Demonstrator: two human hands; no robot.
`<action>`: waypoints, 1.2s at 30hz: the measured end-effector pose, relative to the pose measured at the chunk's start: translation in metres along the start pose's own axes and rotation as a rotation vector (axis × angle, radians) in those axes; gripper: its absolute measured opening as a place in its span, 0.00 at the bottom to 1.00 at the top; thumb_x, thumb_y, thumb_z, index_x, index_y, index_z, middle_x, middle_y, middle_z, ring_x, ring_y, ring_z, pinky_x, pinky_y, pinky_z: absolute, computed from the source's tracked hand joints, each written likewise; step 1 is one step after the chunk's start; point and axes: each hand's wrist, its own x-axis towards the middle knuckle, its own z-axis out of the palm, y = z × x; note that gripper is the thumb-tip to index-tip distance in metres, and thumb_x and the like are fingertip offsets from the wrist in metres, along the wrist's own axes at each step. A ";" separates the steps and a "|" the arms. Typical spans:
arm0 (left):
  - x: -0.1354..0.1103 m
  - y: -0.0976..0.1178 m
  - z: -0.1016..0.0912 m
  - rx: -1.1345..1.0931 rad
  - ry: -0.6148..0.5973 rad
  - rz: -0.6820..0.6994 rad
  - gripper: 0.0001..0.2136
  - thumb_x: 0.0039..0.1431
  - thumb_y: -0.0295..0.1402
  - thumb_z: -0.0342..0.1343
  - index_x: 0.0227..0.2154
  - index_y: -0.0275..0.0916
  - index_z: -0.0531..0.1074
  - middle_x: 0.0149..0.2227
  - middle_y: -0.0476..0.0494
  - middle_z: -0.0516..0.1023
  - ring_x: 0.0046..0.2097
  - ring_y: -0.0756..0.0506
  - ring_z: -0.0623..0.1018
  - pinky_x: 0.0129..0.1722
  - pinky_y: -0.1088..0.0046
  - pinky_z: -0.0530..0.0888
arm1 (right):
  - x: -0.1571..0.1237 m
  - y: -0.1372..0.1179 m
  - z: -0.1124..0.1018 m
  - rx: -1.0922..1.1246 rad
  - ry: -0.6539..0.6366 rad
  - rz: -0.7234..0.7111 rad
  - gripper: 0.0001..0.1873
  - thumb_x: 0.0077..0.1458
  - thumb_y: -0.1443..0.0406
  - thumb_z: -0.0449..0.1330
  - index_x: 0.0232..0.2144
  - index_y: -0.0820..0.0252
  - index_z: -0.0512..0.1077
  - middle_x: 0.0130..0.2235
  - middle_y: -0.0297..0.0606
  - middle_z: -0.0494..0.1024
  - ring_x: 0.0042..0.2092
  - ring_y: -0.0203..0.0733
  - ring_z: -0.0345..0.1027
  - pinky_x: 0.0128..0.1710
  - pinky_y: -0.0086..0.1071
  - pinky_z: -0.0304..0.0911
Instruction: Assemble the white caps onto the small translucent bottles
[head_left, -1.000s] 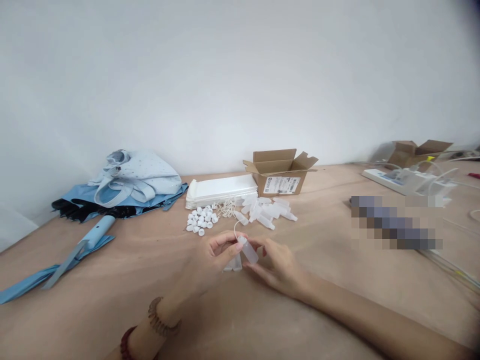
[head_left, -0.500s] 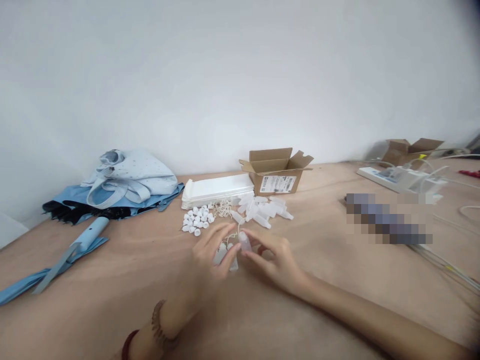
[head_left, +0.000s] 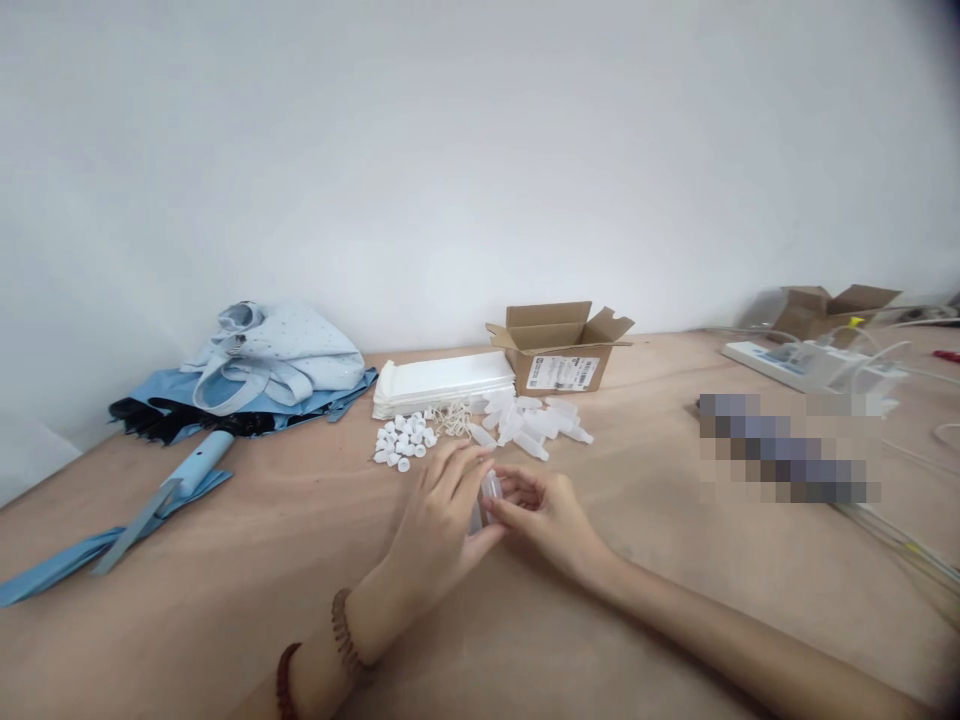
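Right hand [head_left: 551,515] pinching translucent plastic bottle [head_left: 492,484], just below frame center. Left hand [head_left: 442,515] curled beside it; can't tell its grip. White caps [head_left: 403,440], loose bottles [head_left: 532,424] mid-frame.

- Soft, even light on the wall [head_left: 480,150].
- Faint shadows on my table [head_left: 750,550].
- Upper-right corner darkened.
- Coarse pixels masking an object [head_left: 780,447] at right.
- Bottle [head_left: 491,486] between my fingers [head_left: 452,478] slightly soft.
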 end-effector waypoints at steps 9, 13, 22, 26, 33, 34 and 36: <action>-0.003 -0.006 0.004 -0.052 -0.072 -0.141 0.25 0.47 0.37 0.64 0.48 0.40 0.64 0.45 0.39 0.73 0.50 0.36 0.69 0.49 0.55 0.67 | 0.002 0.010 -0.006 -0.116 -0.067 0.040 0.15 0.50 0.62 0.62 0.40 0.64 0.74 0.34 0.40 0.79 0.34 0.40 0.73 0.33 0.32 0.69; -0.004 -0.008 0.004 -0.050 -0.167 -0.171 0.27 0.43 0.39 0.67 0.47 0.41 0.65 0.45 0.40 0.73 0.51 0.35 0.68 0.48 0.55 0.67 | 0.003 0.010 -0.010 -0.290 -0.096 0.011 0.13 0.50 0.64 0.62 0.39 0.62 0.75 0.31 0.37 0.79 0.31 0.39 0.72 0.31 0.30 0.66; -0.005 -0.007 0.004 -0.017 -0.257 -0.212 0.28 0.44 0.42 0.66 0.47 0.38 0.66 0.47 0.37 0.72 0.52 0.35 0.68 0.49 0.54 0.66 | 0.005 0.008 -0.013 -0.312 -0.136 -0.049 0.12 0.52 0.67 0.59 0.41 0.62 0.74 0.32 0.38 0.79 0.32 0.39 0.71 0.32 0.30 0.65; -0.005 -0.009 0.001 -0.025 -0.275 -0.207 0.29 0.43 0.41 0.66 0.49 0.38 0.65 0.48 0.36 0.71 0.53 0.34 0.66 0.49 0.54 0.66 | 0.005 0.011 -0.014 -0.303 -0.129 -0.014 0.13 0.51 0.67 0.59 0.41 0.63 0.74 0.32 0.38 0.78 0.31 0.38 0.71 0.29 0.29 0.65; -0.006 -0.019 -0.010 -0.087 -0.319 -0.190 0.30 0.42 0.39 0.67 0.49 0.41 0.64 0.49 0.40 0.71 0.51 0.36 0.66 0.47 0.57 0.66 | 0.007 0.014 -0.018 -0.220 -0.146 0.036 0.17 0.46 0.66 0.64 0.41 0.64 0.71 0.35 0.38 0.77 0.31 0.36 0.71 0.30 0.30 0.66; -0.006 -0.020 -0.010 -0.084 -0.327 -0.196 0.30 0.42 0.39 0.67 0.49 0.42 0.65 0.48 0.40 0.71 0.51 0.36 0.66 0.47 0.57 0.66 | 0.008 0.013 -0.020 -0.202 -0.165 0.034 0.20 0.44 0.65 0.66 0.42 0.63 0.70 0.37 0.39 0.77 0.31 0.36 0.71 0.31 0.30 0.66; -0.007 -0.022 -0.010 -0.074 -0.349 -0.206 0.29 0.42 0.40 0.67 0.48 0.42 0.65 0.47 0.41 0.71 0.50 0.36 0.66 0.46 0.58 0.66 | 0.008 0.011 -0.023 -0.193 -0.203 0.034 0.27 0.41 0.65 0.69 0.45 0.62 0.69 0.41 0.40 0.76 0.33 0.37 0.71 0.33 0.31 0.67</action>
